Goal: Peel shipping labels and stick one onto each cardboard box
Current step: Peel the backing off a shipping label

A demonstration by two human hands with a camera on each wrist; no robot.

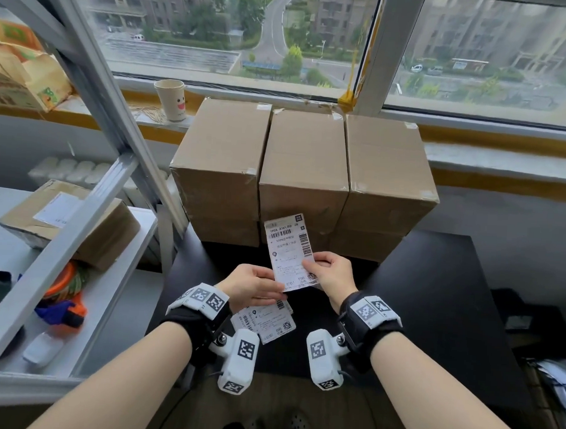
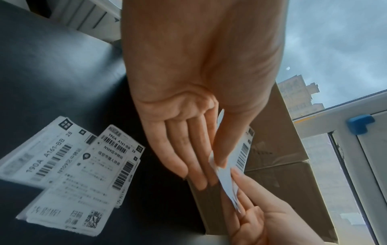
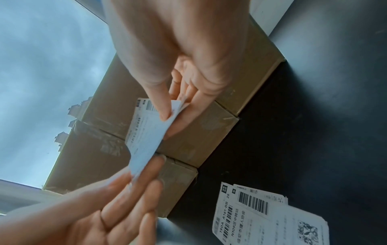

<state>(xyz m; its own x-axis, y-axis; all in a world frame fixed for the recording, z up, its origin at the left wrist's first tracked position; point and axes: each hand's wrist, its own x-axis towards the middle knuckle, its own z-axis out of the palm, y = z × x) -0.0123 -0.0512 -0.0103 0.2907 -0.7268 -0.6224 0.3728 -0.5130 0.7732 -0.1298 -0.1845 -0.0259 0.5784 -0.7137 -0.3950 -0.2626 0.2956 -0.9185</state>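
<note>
counter [image 1: 434,285]: dark, smooth, matte top; it carries the boxes at its far edge and the loose labels near the person.
cardboard boxes [image 1: 304,170]: plain brown corrugated cartons, taped seams, three side by side on a lower row. their tops look bare, so by my reading no label is on them yet.
spare labels [image 1: 267,320]: a small fanned pile of white printed slips with barcodes, flat on the counter under the wrists.
held label [image 1: 291,252]: thin white paper rectangle, long axis running away from the person toward the middle box, which lies straight ahead and above it.
left hand [image 1: 252,286]: grip is a light pinch, thumb over fairly straight fingers, on the label's near lower edge.
right hand [image 1: 329,271]: grip is a thumb-and-fingertip pinch on the label's right edge, where a corner curls up; peeling looks just begun.
next move: both hands sit about equally near the middle box; the backing must come off first.
</note>
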